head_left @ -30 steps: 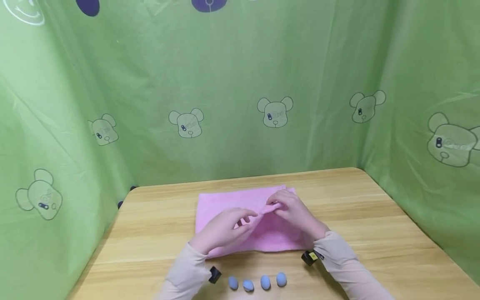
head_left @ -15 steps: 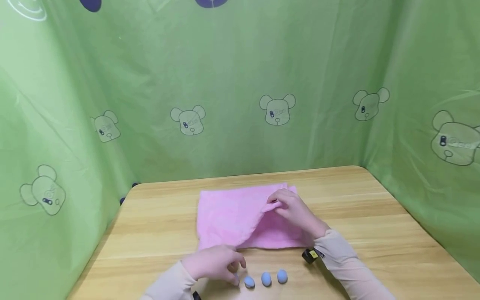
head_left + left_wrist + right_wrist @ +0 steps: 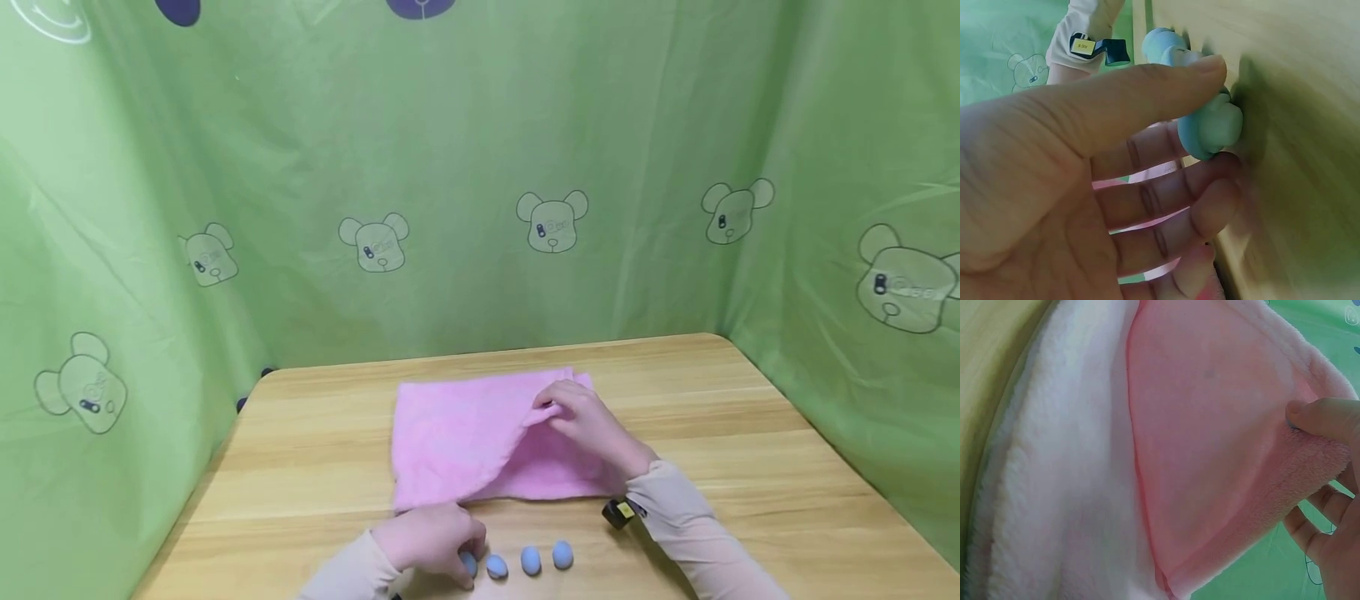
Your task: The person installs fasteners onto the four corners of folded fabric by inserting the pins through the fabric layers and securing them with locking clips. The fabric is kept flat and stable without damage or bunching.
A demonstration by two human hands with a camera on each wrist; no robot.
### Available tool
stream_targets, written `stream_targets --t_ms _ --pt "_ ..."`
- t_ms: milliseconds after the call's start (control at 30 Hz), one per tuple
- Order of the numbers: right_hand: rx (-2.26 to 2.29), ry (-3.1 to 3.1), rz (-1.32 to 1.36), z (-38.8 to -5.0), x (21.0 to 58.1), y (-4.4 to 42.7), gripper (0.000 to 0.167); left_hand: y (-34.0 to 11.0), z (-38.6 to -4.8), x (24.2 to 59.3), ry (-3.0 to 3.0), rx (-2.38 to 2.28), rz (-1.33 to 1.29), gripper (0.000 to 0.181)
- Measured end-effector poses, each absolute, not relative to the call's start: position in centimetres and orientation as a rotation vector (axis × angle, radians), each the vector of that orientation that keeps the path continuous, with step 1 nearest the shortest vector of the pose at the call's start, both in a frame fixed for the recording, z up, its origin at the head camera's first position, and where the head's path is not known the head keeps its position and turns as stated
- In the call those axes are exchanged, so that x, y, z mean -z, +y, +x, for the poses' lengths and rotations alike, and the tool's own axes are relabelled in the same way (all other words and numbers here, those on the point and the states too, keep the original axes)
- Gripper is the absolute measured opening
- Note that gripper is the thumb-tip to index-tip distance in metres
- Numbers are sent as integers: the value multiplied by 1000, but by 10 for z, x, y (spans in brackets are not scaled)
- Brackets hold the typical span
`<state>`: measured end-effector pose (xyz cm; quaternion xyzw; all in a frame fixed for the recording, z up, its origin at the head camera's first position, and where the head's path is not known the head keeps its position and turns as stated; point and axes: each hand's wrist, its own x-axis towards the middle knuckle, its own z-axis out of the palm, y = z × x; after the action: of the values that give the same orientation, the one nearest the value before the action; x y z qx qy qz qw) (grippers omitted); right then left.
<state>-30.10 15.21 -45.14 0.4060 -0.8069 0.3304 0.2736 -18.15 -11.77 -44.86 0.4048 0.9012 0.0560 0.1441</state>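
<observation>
My left hand (image 3: 429,537) is at the near side of the table, its thumb and index finger around the leftmost small blue egg-shaped piece (image 3: 468,564). In the left wrist view the thumb crosses over that piece (image 3: 1213,128), which has a blue side and a paler lumpy end. My right hand (image 3: 588,427) pinches a raised corner of a pink plush cloth (image 3: 457,425). Under the lifted flap, the right wrist view shows a smooth pink inner face and a whitish fuzzy layer of the cloth (image 3: 1197,431).
Three more blue egg-shaped pieces stand in a row to the right: one close by (image 3: 497,567), then another (image 3: 531,561), then the last (image 3: 562,555). The wooden table (image 3: 315,450) is enclosed by green curtains (image 3: 465,308) printed with bear heads.
From beside the raised flap, my left hand has come down towards the near edge and closed around the leftmost blue piece. My right hand keeps holding the cloth's corner up.
</observation>
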Motion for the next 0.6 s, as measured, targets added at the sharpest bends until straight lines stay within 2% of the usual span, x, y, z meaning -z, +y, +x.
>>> stream_targets --t_ms 300,600 --pt "-887 -2179 1097 -301 450 151 28 -119 -195 426 2669 -388 1189 15" --pt "-881 -2165 1124 -300 450 150 28 -109 -232 405 2714 -1086 1169 20"
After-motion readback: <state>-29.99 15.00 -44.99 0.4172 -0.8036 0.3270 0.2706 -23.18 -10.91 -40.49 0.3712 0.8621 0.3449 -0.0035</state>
